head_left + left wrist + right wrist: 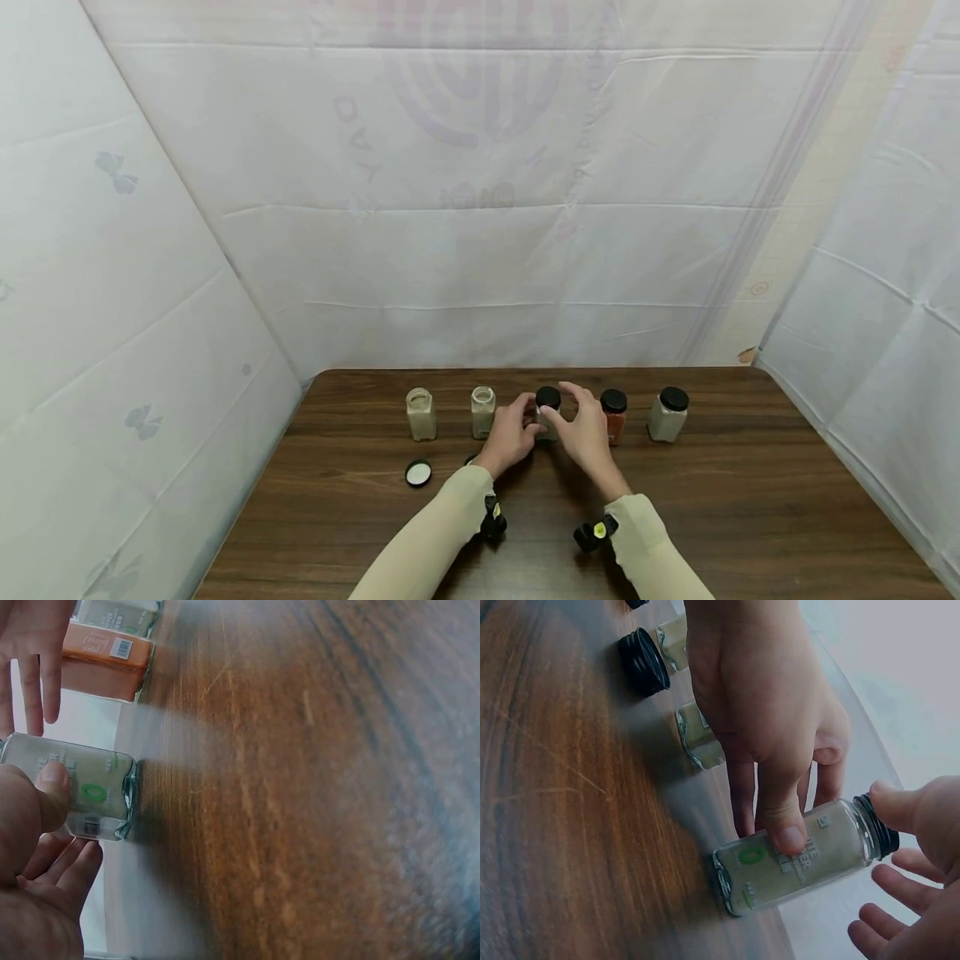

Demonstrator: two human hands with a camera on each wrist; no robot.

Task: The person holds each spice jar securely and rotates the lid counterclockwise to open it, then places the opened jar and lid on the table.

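A clear glass jar of pale powder [780, 879] with a black screw lid [881, 829] stands on the table, in the middle of a row. My left hand [510, 435] grips its body, thumb on the near face and fingers at the side. Around the top is my right hand [588, 432]; its thumb touches the lid, while the other fingers are spread and stand off it in the right wrist view. In the left wrist view the jar [105, 776] is upright on the wood, its lid out of frame.
To the left stand two lidless jars, one outermost [422, 418] and one nearer [482, 417]. A loose black lid [417, 473] lies before them; another [470, 459] is partly hidden by my left wrist. Rightward are a capped orange jar [615, 427] and a capped pale jar [663, 423].
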